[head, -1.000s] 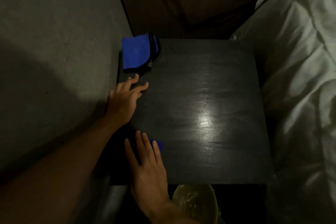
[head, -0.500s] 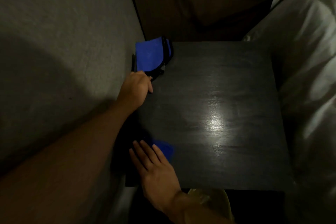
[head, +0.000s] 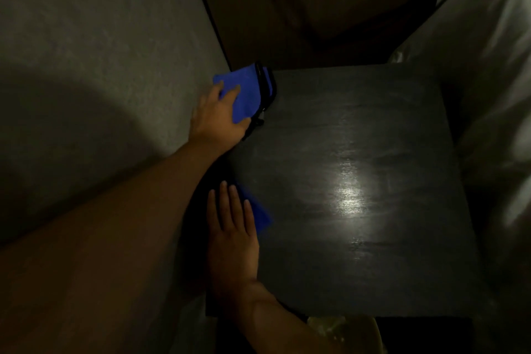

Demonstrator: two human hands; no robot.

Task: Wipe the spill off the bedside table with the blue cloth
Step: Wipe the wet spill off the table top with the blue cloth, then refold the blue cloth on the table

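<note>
The blue cloth (head: 260, 214) lies at the near left of the dark bedside table (head: 359, 181), under the right hand (head: 232, 241). That hand rests flat on it, fingers straight and slightly apart, with cloth showing just right of the fingertips. At the far left corner, the left hand (head: 217, 116) curls its fingers onto a blue pouch (head: 244, 92) with a black edge. A glare patch (head: 349, 200) shines mid-table.
</note>
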